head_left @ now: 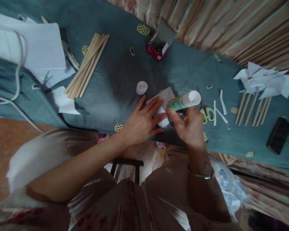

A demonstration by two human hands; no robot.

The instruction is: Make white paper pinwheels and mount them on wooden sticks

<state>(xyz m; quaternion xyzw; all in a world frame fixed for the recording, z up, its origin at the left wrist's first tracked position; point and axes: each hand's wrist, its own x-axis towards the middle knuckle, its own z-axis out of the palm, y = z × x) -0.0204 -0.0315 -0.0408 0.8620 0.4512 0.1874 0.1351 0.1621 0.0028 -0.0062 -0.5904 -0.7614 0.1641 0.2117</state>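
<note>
My right hand (pixel 189 123) is closed around a green and white glue stick (pixel 183 100), tilted with its lower end over a folded piece of white paper (pixel 168 95). Whether the glue touches the paper is hidden by the stick and fingers. On the same paper my left hand (pixel 144 121) lies flat with fingers spread. A round white cap (pixel 142 87) stands on the cloth just beyond the left fingertips. Right behind the right hand lie scissors (pixel 208 115) with light green handles, partly covered by it.
Wooden sticks (pixel 88 67) and stacked white paper (pixel 38 48) lie left. An open red box (pixel 158 48) of small dark pieces stands at the back. Paper strips (pixel 222 102), white paper pinwheels (pixel 255 80) on sticks and a phone (pixel 278 135) lie right. A white cable (pixel 19 64) crosses the left edge.
</note>
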